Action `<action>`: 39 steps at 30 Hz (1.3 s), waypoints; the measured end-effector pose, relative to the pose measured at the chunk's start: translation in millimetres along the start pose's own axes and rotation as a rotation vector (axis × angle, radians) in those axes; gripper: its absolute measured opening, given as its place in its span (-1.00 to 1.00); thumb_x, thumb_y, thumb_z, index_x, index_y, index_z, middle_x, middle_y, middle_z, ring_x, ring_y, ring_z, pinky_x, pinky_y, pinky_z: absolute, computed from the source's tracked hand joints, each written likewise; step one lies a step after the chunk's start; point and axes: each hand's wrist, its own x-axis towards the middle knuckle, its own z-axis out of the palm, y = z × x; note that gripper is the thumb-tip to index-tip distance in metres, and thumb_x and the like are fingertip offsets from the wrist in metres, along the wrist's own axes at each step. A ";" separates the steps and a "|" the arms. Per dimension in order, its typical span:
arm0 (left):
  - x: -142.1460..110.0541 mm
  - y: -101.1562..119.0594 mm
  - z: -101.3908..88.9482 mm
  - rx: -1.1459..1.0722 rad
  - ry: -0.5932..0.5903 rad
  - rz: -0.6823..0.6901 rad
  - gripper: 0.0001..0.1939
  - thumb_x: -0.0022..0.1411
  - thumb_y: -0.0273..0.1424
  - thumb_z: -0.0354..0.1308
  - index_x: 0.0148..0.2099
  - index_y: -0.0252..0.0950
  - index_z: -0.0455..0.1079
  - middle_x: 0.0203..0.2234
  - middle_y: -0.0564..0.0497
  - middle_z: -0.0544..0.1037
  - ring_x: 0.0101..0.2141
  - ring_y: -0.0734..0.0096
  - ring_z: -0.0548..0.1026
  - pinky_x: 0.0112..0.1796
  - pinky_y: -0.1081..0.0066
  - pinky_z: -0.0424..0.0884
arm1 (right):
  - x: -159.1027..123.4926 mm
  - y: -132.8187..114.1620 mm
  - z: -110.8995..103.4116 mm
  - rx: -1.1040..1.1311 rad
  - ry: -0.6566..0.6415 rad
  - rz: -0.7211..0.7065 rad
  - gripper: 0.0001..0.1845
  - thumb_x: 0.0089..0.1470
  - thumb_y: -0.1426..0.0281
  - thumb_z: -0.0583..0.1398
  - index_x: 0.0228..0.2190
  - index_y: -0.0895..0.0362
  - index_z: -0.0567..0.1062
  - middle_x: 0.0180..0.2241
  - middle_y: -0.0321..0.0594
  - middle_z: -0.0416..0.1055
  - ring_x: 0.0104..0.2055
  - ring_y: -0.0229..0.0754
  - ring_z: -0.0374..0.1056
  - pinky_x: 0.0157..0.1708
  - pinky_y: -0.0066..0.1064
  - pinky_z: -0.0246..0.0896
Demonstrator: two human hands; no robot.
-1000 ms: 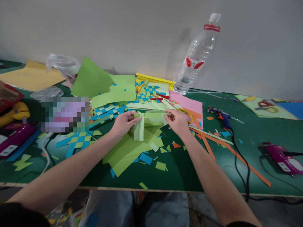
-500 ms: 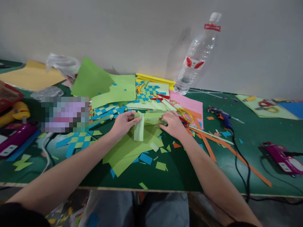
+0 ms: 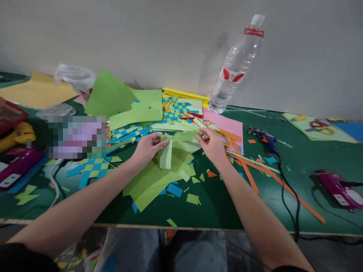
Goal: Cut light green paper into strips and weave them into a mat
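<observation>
Paper strip (image 3: 183, 136) runs left to right over green sheets (image 3: 159, 179), our left hand (image 3: 149, 147) pinching its left end, probably to steady the hanging flap (image 3: 165, 156). Our right hand (image 3: 212, 145) is at its right end; whether it grips, we cannot tell.

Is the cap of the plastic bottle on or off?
On: the white cap sits at the top of the clear bottle, covering its mouth.

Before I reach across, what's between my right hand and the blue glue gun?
Past your right hand, the head view shows a yellow scissor handle, pink paper with orange strips, then an orange scrap.
</observation>
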 end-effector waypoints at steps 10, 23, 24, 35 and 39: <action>-0.3 0.8 0.2 -0.031 -0.016 -0.011 -0.66 -0.02 -0.24 0.41 -0.21 -0.28 0.50 -0.37 -0.02 0.65 -0.32 0.31 0.58 -0.29 0.39 0.48 | 11.0 3.5 -0.8 0.564 0.196 0.357 -0.68 0.05 0.13 0.23 -0.26 0.11 0.47 -0.37 -0.27 0.49 -0.54 -0.32 0.40 -0.49 -0.42 0.33; -1.6 3.1 1.5 -0.024 -0.041 0.015 -0.62 -0.10 -0.20 0.45 -0.26 -0.28 0.50 -0.39 -0.02 0.62 -0.34 0.32 0.55 -0.28 0.37 0.47 | 12.3 15.9 7.3 0.812 0.260 0.452 -0.62 -0.10 0.16 0.34 -0.27 0.11 0.46 -0.29 -0.19 0.54 -0.30 -0.19 0.51 -0.16 -0.24 0.48; -1.3 2.3 1.3 -0.019 -0.039 0.018 -0.63 -0.08 -0.20 0.44 -0.25 -0.28 0.50 -0.39 -0.02 0.62 -0.34 0.32 0.55 -0.28 0.38 0.47 | 12.1 17.1 7.6 0.786 0.266 0.450 -0.61 -0.09 0.15 0.33 -0.26 0.11 0.46 -0.27 -0.17 0.54 -0.27 -0.18 0.51 -0.16 -0.23 0.48; 1.0 -1.4 -0.2 -0.057 0.000 0.061 -0.65 -0.04 -0.17 0.40 -0.27 -0.29 0.48 -0.42 0.01 0.59 -0.39 0.37 0.53 -0.35 0.44 0.42 | 12.7 19.2 4.6 0.715 0.455 0.455 -0.56 -0.15 0.22 0.37 -0.25 0.09 0.40 -0.26 -0.23 0.44 -0.34 -0.25 0.46 -0.22 -0.29 0.45; 1.4 -3.5 -1.2 -0.060 0.008 0.092 -0.63 -0.02 -0.14 0.38 -0.26 -0.29 0.47 -0.41 0.00 0.59 -0.39 0.38 0.52 -0.36 0.45 0.41 | 13.2 20.1 3.3 0.651 0.458 0.451 -0.56 -0.14 0.20 0.36 -0.23 0.08 0.39 -0.24 -0.17 0.47 -0.30 -0.19 0.48 -0.22 -0.27 0.46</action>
